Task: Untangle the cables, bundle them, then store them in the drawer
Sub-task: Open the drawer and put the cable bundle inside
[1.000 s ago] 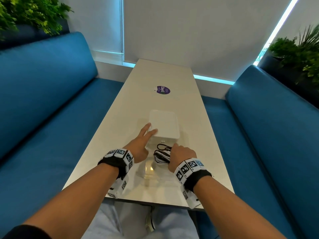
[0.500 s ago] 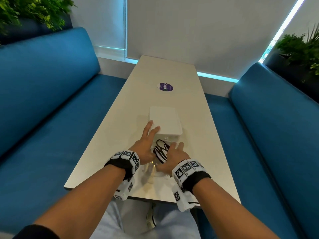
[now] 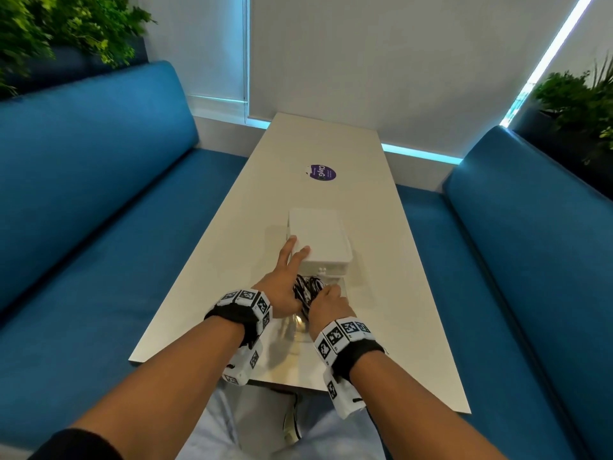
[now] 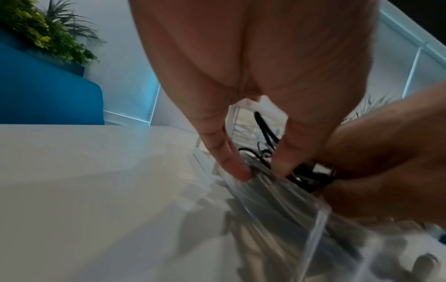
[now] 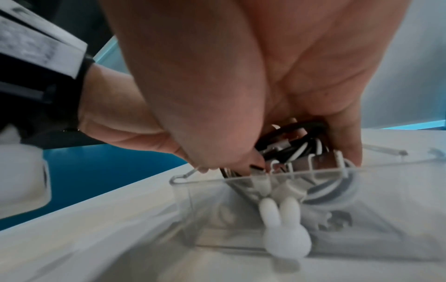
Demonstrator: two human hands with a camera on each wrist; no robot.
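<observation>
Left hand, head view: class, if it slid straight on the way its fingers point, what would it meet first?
The left hand already has fingertips touching the white box, so the box comes first, though depth is hard to judge.

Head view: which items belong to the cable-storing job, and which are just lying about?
Job:
- cables, bundled, gripped by right hand
- clear drawer, pulled out
- white box, left hand fingers resting on it

Not part of it:
- purple sticker
- table
- blue benches
- plants
</observation>
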